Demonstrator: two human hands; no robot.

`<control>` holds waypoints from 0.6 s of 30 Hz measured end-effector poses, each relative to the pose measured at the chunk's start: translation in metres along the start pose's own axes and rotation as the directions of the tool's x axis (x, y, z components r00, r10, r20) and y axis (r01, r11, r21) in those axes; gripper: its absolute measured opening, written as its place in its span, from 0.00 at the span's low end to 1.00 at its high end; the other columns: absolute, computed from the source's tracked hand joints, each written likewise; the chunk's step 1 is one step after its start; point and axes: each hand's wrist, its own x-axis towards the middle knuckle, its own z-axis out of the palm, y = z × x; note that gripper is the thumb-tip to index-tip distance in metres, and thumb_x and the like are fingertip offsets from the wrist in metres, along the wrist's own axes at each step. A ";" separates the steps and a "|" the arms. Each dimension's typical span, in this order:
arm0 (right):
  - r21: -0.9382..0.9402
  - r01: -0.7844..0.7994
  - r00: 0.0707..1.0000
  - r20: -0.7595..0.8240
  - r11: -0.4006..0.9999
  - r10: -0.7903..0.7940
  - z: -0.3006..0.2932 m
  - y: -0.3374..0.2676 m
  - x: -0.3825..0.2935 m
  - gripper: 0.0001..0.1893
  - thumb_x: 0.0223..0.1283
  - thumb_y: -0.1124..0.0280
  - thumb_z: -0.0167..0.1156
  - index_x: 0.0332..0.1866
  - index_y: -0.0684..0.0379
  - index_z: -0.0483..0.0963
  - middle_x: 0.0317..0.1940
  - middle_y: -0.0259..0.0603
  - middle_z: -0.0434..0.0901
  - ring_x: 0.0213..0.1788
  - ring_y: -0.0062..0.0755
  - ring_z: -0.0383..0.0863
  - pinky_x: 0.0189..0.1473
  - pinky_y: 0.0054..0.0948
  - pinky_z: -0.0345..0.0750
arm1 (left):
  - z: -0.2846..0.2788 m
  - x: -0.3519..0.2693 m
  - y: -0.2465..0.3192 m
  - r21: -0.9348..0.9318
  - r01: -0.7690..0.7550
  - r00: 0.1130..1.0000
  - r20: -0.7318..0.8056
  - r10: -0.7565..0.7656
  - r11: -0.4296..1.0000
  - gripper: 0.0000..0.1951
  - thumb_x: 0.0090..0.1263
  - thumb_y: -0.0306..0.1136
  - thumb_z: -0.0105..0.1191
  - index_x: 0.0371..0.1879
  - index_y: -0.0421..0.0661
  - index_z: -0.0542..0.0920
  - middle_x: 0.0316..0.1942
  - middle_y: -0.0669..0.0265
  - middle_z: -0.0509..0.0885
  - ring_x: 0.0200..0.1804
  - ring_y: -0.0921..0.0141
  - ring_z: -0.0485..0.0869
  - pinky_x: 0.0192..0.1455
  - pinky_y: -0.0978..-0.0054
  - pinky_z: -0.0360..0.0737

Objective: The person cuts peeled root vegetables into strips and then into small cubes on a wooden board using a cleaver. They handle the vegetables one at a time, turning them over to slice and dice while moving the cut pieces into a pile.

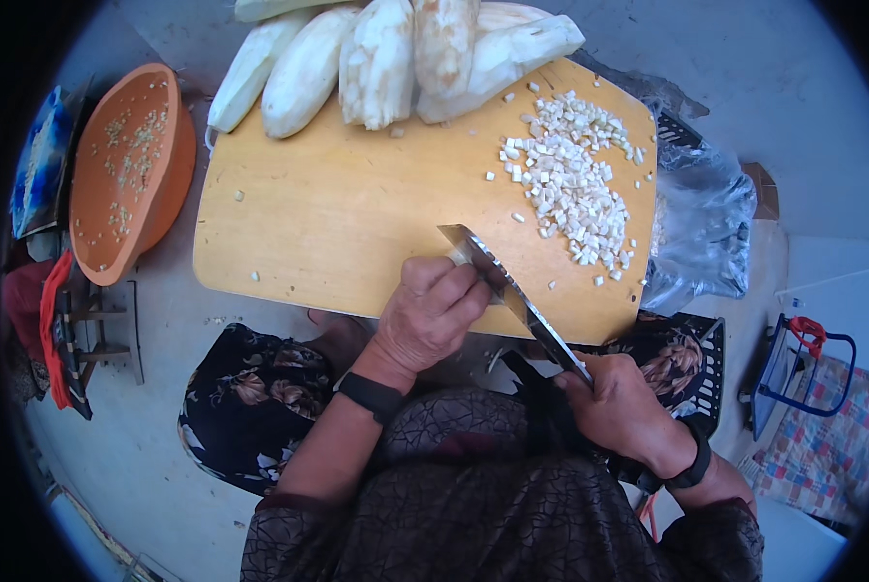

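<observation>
My right hand [612,404] grips the dark handle of a kitchen knife [516,291]. Its blade slants up and left over the wooden board [332,218], beside the fingers of my left hand [434,305]. Those fingers are curled over a pale piece of vegetable [457,256] pressed on the board; most of it is hidden by the hand and blade. Small white diced cubes [572,174] lie heaped on the board's right side. Several long peeled pale vegetables [310,73] rest side by side along its far edge.
An orange plastic basin [125,167] with small bits stuck inside stands tilted at left, near a wooden stool [103,327]. At right are a clear plastic bag [703,218] over a black crate [709,371], a blue-framed folding trolley [805,371] and a checked cloth [827,444].
</observation>
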 end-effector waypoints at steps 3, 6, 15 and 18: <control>0.015 -0.046 0.999 0.025 0.999 0.045 -0.002 -0.004 -0.004 0.05 0.64 0.74 0.58 0.37 0.64 0.78 0.24 0.60 0.78 0.33 0.64 0.80 0.36 0.49 0.75 | 0.001 -0.006 -0.004 -0.007 -0.042 0.999 0.007 0.042 0.999 0.15 0.51 0.25 0.60 0.40 0.50 0.84 0.47 0.71 0.80 0.49 0.65 0.77 0.50 0.68 0.75; 0.016 -0.098 0.994 0.056 0.995 0.097 -0.009 -0.008 -0.012 0.06 0.64 0.74 0.58 0.40 0.64 0.78 0.25 0.60 0.79 0.34 0.64 0.80 0.37 0.48 0.76 | 0.000 -0.006 -0.003 -0.010 -0.016 1.000 0.005 0.016 1.000 0.15 0.51 0.25 0.60 0.40 0.50 0.84 0.47 0.71 0.80 0.49 0.64 0.77 0.50 0.68 0.75; -0.014 -0.079 0.995 0.057 0.997 0.080 -0.001 -0.005 -0.003 0.07 0.63 0.73 0.58 0.42 0.64 0.78 0.27 0.61 0.79 0.37 0.65 0.80 0.39 0.49 0.76 | -0.004 -0.003 -0.001 -0.052 0.037 0.999 0.026 -0.035 0.998 0.14 0.52 0.26 0.60 0.40 0.49 0.84 0.46 0.70 0.81 0.49 0.64 0.77 0.52 0.66 0.76; -0.017 -0.084 0.995 0.059 0.996 0.085 0.006 0.000 0.008 0.07 0.64 0.73 0.58 0.42 0.65 0.78 0.28 0.61 0.80 0.38 0.65 0.81 0.41 0.50 0.76 | -0.004 -0.002 0.000 -0.063 0.044 0.998 0.045 -0.042 0.997 0.13 0.52 0.26 0.60 0.39 0.49 0.84 0.46 0.70 0.81 0.49 0.64 0.77 0.52 0.66 0.75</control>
